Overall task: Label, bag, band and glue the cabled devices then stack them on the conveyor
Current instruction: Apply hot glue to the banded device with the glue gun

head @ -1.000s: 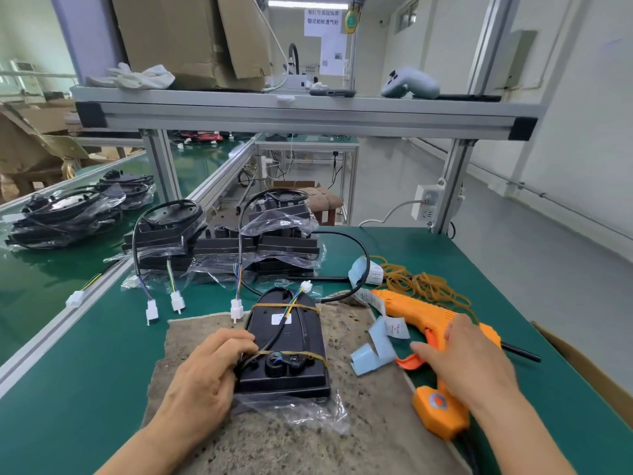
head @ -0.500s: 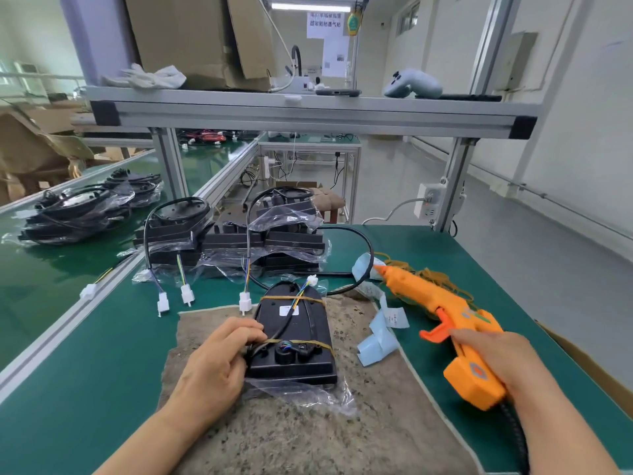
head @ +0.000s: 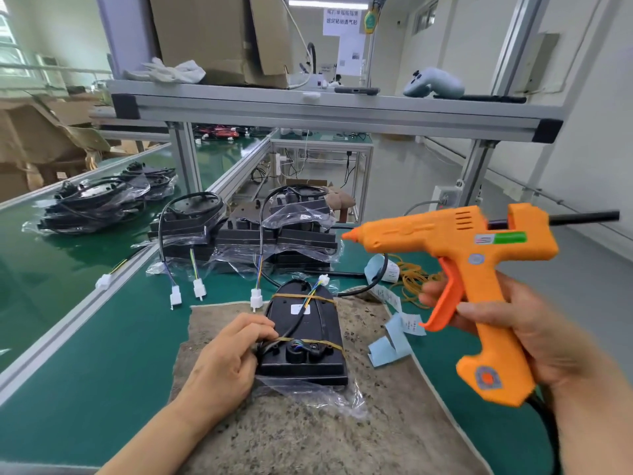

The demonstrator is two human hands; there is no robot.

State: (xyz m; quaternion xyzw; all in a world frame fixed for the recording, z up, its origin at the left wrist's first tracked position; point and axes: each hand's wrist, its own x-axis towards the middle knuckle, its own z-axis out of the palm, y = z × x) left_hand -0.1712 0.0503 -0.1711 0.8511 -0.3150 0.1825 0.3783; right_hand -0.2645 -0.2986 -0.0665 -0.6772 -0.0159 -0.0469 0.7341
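A black cabled device (head: 308,323) in a clear bag lies on a speckled mat (head: 308,423), held by two yellow rubber bands, a white label on top. My left hand (head: 226,361) holds its near left edge, fingers curled over the cable and band. My right hand (head: 520,334) grips the handle of an orange glue gun (head: 455,248), raised above the table with its nozzle pointing left, well above the device.
Bagged devices (head: 246,234) with dangling white connectors sit behind the mat. More bagged devices (head: 99,204) lie stacked on the green conveyor (head: 41,269) at left. Label strips (head: 394,341) and loose rubber bands (head: 414,279) lie right of the mat. An aluminium shelf (head: 325,108) spans overhead.
My right hand has picked the glue gun off the table and lifted it up, nozzle now pointing left. My left hand has stayed on the device.
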